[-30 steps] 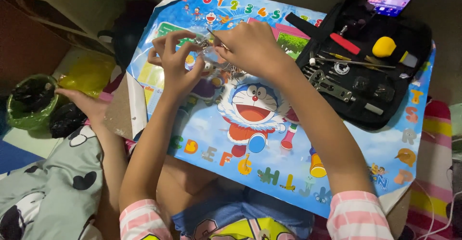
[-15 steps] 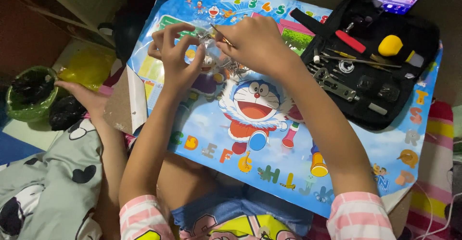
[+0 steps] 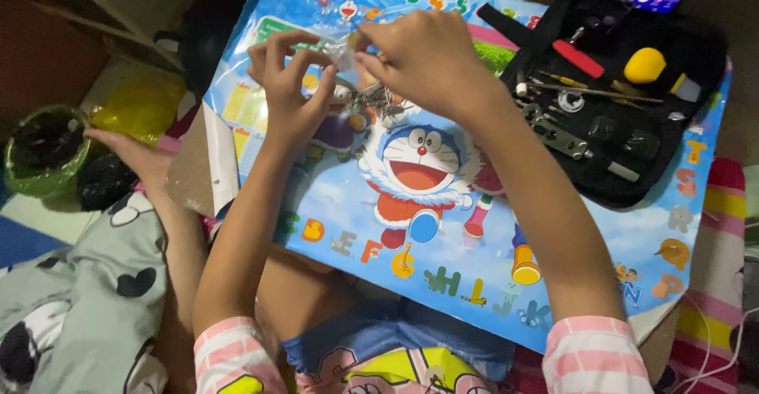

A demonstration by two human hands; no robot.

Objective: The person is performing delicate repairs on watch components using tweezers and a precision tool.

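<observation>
- Head view is showing, far out to the left of the left hand (image 3: 288, 86), a green bowl (image 3: 39, 153) holding something dark that I cannot make out, with another person's hand (image 3: 130, 153) lying just beside it.
- A yellow plastic bag (image 3: 142, 109) is sitting near that bowl, its contents hidden.
- The left hand is curling its fingers together, pinching one edge of a small clear plastic packet (image 3: 341, 54).
- The packet is hanging between the two hands, above the blue cartoon poster (image 3: 443, 228) that is covering the surface.
- The right hand (image 3: 423, 62) is closing on the packet's other edge, fingertips meeting those of the left hand.
- Small metal pieces (image 3: 371, 101) are lying on the poster just below both hands.
- To my judgement, the packet is being worked open; keeping it low over the poster and pulling gently at the edges should help stop tiny parts from scattering.
- Holding the open end upward is looking wise, so nothing slips out unnoticed.
- To the right of the right hand, a black zip tool case (image 3: 624, 94) is lying open.
- Inside it are sitting a red-handled tool (image 3: 577, 58), a yellow rounded piece (image 3: 644, 66), thin metal tweezers (image 3: 593, 91) and a few other small metal tools.
</observation>
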